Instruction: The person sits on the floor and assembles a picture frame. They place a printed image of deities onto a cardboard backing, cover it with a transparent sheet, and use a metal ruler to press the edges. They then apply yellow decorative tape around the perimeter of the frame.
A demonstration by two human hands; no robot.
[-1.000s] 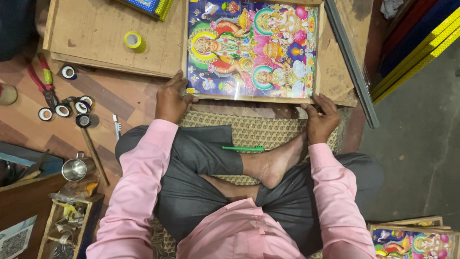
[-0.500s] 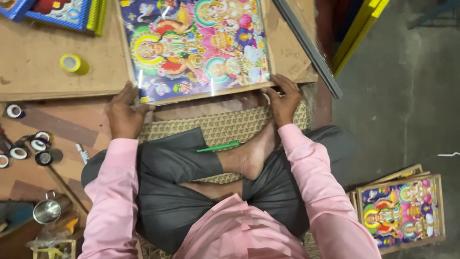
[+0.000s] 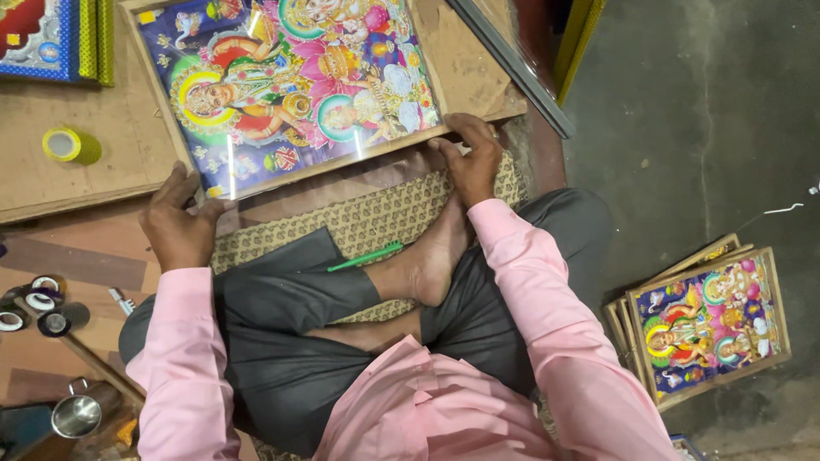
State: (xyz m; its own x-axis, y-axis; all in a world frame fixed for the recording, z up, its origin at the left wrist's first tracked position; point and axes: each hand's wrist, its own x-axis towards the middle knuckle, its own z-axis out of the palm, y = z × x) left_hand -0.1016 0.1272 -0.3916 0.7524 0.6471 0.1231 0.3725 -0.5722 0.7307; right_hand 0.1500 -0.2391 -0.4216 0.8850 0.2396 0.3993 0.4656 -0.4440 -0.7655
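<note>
A colourful religious picture point(image 3: 290, 85) in a thin wooden frame lies on a wooden board point(image 3: 51, 179), covered by a glass sheet that overhangs its near edge. My left hand point(image 3: 178, 224) grips the glass at the near-left corner. My right hand point(image 3: 470, 158) holds the near-right corner of the glass and frame. I sit cross-legged on a patterned mat point(image 3: 359, 222), in a pink shirt and grey trousers. A green pen point(image 3: 367, 256) rests on my leg by my bare foot.
A yellow tape roll point(image 3: 70, 145) sits on the board at left. Several small tape rolls point(image 3: 38, 307) and a steel cup point(image 3: 77, 416) lie at lower left. A stack of framed pictures point(image 3: 705, 329) lies on the grey floor at right. A metal strip point(image 3: 512, 64) leans at upper right.
The view has swung to the right, so the picture and board now sit further left and the stack of framed pictures shows more fully. Both hands stay at the picture's near corners.
</note>
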